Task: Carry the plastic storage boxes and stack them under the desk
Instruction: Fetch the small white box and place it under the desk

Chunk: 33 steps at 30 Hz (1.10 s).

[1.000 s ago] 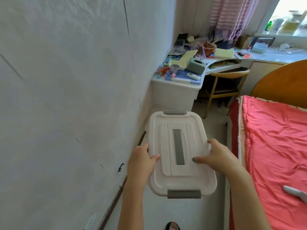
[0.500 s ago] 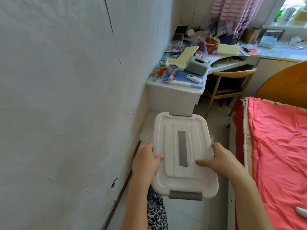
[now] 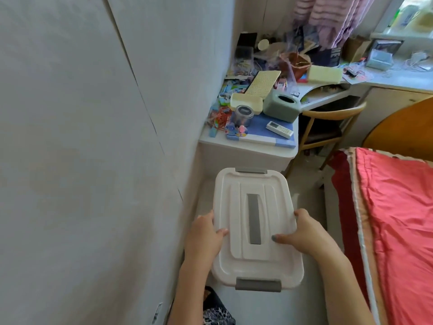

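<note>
Head view: your left hand (image 3: 206,238) is gripping the box (image 3: 255,184) by its left rim, thumb curled on top; your right hand (image 3: 309,235) is gripping the right rim likewise. You are holding the box midair, short of the desk (image 3: 234,156). Hold it level while passing between wall (image 3: 93,160) and bed (image 3: 398,219).

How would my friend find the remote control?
Look at the cluttered white desk, at its near end where a blue mat lies. The remote control rests on that mat beside the green tissue box, the only slim white bar there.
</note>
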Available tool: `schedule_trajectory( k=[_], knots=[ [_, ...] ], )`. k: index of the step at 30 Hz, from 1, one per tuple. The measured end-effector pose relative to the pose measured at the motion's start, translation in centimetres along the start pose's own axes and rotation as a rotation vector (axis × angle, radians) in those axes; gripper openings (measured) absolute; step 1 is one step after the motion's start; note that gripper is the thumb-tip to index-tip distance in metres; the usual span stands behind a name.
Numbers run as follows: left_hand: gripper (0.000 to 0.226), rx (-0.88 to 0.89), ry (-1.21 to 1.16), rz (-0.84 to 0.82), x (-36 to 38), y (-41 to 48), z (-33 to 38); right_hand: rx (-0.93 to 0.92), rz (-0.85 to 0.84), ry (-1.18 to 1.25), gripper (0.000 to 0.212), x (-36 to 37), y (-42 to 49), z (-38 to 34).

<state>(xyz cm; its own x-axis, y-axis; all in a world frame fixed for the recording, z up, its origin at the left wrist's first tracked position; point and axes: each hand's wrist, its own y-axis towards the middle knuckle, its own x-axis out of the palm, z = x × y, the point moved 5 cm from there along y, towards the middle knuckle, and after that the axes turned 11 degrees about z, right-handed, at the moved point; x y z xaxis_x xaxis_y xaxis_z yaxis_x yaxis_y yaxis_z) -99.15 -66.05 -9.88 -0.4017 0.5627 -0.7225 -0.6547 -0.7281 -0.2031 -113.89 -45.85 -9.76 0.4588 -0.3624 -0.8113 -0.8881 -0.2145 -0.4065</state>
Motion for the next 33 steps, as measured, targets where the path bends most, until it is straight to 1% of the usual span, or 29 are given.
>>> schedule_trajectory(
  k=[8, 12, 15, 21, 26, 29, 33],
  knots=[
    [0.049, -0.025, 0.024, -0.02, 0.0, 6.6, -2.2, 0.031, 0.015, 0.051, 0.097, 3.2, 4.6, -3.0],
    [0.053, -0.064, 0.041, -0.016, 1.0, 9.2, -3.4, 0.026, 0.019, 0.048, 0.092, 4.8, 6.6, -3.9],
    [0.056, -0.104, 0.052, -0.001, 2.6, 11.2, -4.5, 0.031, 0.015, 0.035, 0.087, 6.6, 8.4, -4.0],
    [0.057, -0.189, 0.104, -0.004, 6.4, 15.3, -7.5, 0.091, -0.051, 0.074, 0.09, 11.1, 13.3, -3.7],
    [0.064, -0.29, 0.077, -0.002, 10.9, 19.3, -11.9, 0.096, -0.083, 0.097, 0.088, 15.9, 18.2, -3.4],
    [0.067, -0.351, 0.06, -0.002, 13.7, 21.8, -14.5, 0.084, -0.083, 0.121, 0.091, 18.7, 21.1, -3.0],
    [0.066, -0.335, 0.072, 0.028, 16.1, 24.8, -16.6, 0.051, -0.114, 0.113, 0.092, 21.8, 24.8, -2.7]
  ],
)
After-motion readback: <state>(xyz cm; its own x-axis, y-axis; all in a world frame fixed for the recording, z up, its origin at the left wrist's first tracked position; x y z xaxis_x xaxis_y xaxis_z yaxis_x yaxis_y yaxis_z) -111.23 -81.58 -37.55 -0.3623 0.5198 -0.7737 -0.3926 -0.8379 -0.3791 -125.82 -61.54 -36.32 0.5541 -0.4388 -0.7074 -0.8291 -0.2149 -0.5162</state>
